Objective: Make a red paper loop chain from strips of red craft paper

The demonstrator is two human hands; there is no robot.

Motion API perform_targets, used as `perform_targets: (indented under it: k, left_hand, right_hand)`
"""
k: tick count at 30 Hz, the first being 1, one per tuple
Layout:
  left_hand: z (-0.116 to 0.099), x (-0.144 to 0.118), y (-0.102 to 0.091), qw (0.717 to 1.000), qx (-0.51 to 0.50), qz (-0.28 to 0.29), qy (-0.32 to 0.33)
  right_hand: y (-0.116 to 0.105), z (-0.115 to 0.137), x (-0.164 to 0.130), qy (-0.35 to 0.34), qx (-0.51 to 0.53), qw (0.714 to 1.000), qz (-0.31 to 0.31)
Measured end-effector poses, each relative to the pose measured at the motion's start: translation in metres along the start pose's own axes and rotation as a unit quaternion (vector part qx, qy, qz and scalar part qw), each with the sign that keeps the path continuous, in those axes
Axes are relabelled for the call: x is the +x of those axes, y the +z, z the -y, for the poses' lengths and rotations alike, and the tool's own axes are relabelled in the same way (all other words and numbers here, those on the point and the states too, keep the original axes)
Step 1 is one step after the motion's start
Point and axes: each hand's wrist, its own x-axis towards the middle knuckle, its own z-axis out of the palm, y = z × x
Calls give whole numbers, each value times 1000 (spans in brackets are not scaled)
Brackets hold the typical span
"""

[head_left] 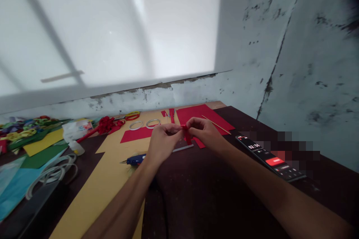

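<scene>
both hands hide red strip (186, 134)

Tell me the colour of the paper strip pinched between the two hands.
Red. The head view shows the paper strip held between left hand and right hand.

Home craft corner, coloured paper (42, 145), glue gun (136, 160)

A dark table (213, 201) is being covered at left by a yellow sheet (106, 183). Red paper sheets (202, 115) are being kept at the far edge, a thin wooden stick (217, 125) lying across them. Two tape rings (144, 123) are lying just beside a blue glue gun's (136, 160) far side. A phone (270, 158), timer showing, is lying at right. Coloured papers (33, 145) and a white glue bottle (76, 147) are being piled at left.
</scene>
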Motion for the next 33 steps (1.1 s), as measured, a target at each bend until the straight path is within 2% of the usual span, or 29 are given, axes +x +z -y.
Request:
perform_targets:
  k: [4, 9, 14, 19, 24, 29, 33]
  left_hand:
    - [0, 1, 1, 999, -13, 34, -13]
    - [1, 1, 0, 1000, -4, -1, -18]
    - [0, 1, 0, 1000, -8, 20, -19]
    - [2, 1, 0, 1000, -4, -6, -10]
    - [4, 1, -1, 1000, -7, 10, -7]
    - [-1, 0, -2, 1000, 5, -7, 1]
    - [-5, 0, -2, 1000, 7, 14, -11]
  right_hand:
    - [-1, -2, 1, 9, -14, 1000, -16]
    - [1, 0, 1, 7, -9, 1000, -9]
    - [1, 0, 1, 8, -7, 1000, -11]
    - [0, -2, 2, 11, 43, 999, 19]
    - [1, 0, 1, 10, 40, 999, 7]
    - [3, 3, -1, 5, 41, 999, -2]
    - [4, 4, -1, -16, 49, 999, -5]
